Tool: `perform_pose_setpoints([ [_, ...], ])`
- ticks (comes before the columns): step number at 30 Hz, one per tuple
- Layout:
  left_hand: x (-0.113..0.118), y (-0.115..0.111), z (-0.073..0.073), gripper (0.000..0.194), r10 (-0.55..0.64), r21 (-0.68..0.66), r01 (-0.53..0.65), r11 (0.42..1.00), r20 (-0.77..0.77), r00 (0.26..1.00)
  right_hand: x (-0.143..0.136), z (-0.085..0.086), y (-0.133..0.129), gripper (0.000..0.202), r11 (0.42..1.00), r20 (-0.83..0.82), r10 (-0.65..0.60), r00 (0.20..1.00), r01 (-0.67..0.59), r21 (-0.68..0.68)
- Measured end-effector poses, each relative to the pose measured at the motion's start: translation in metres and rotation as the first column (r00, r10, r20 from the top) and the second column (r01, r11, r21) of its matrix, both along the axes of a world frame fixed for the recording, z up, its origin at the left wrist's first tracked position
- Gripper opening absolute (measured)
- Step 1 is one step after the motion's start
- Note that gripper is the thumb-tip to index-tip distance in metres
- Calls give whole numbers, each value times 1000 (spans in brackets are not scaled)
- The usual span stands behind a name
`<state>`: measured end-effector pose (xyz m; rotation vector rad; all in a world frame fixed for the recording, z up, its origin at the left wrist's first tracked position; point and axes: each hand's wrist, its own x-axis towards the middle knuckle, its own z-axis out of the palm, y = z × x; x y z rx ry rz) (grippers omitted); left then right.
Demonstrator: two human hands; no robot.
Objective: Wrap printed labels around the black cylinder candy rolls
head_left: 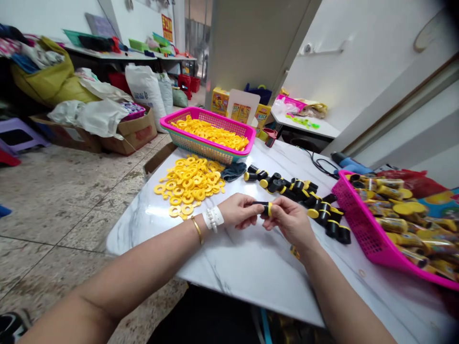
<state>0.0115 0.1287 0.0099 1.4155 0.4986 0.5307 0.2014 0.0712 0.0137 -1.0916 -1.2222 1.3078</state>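
Observation:
Above the white marbled table (pixel 229 260), my left hand (pixel 238 210) and my right hand (pixel 289 220) meet around a small black tube (pixel 263 206) with a yellow end. The left fingers are closed on its black part, and the right thumb and fingers pinch the yellow end. Left of my hands lies a heap of flat yellow rings with tabs (pixel 193 181). Beyond and to the right are several black tubes with yellow caps (pixel 296 188), some lying and some upright. A small yellow piece (pixel 294 252) is partly hidden beneath my right wrist.
A pink basket (pixel 211 114) of yellow rings stands at the back left. Another pink basket (pixel 362 234), full of yellow printed tubes, sits at the right. A dark cloth (pixel 234 171) lies near the heap. Yellow boxes (pixel 220 100) and a cable (pixel 319 165) are farther back.

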Motion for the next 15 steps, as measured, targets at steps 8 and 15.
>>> perform_pose_setpoints([
  [8,1,-8,5,61,-159,-193,159,968,15,987,12,11,0,34,969,-133,218,967,-231,-91],
  [15,0,-5,8,45,-148,-141,154,978,53,988,5,9,-2,27,945,-219,243,945,-281,-167],
])
